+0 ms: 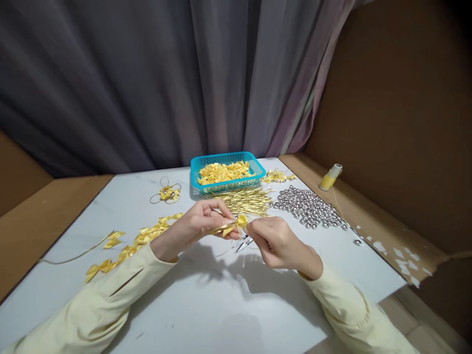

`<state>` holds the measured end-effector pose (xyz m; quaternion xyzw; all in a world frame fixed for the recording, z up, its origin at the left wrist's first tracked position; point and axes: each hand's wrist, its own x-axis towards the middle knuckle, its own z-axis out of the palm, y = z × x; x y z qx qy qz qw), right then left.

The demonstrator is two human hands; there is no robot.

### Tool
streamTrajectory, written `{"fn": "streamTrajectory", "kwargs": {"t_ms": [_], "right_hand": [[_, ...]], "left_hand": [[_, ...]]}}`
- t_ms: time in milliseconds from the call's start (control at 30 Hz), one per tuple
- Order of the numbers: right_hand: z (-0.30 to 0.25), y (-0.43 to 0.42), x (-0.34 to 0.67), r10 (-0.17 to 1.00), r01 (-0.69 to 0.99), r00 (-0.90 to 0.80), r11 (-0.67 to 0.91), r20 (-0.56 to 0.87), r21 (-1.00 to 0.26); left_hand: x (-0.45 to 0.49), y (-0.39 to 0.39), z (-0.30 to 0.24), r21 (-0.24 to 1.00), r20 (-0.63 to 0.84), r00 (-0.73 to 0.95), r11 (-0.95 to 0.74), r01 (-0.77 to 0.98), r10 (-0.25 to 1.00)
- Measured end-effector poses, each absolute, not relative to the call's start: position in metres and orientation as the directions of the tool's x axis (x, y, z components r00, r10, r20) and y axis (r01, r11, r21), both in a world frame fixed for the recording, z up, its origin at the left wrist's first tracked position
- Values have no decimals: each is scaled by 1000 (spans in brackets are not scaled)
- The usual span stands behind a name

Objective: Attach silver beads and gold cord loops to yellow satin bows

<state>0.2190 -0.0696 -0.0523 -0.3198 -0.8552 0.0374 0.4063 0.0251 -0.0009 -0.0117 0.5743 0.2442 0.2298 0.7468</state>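
Observation:
My left hand is closed in a pinch on a small yellow satin ribbon bow with a gold cord loop, held just above the white table. My right hand is closed too, its fingertips pinched at the right side of the same bow. Small scissors lie on the table directly beneath the bow, between both hands. Both arms wear pale yellow sleeves.
A turquoise basket holding yellow bows stands behind, with a pile of gold cords in front of it. Silver beads are heaped at the right, a yellow thread spool beyond them. Finished bows trail along the left. A grey curtain hangs behind.

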Motion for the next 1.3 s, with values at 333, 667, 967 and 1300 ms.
{"fn": "streamTrajectory", "kwargs": {"t_ms": [333,667,967,1300], "right_hand": [[-48,-76,218,503,634,-497,767,707,-99],[-50,-78,214,520,670,-454,734,724,-107],[-51,-74,211,546,573,-391,774,741,-268],[-47,-73,208,623,488,-312,753,717,-441]], "left_hand": [[25,-3,-9,968,-158,775,251,0,611],[28,-8,-5,970,-149,763,244,-12,629],[32,-16,-6,980,-137,756,196,12,640],[31,-17,-5,982,-128,720,189,-5,682]]}}
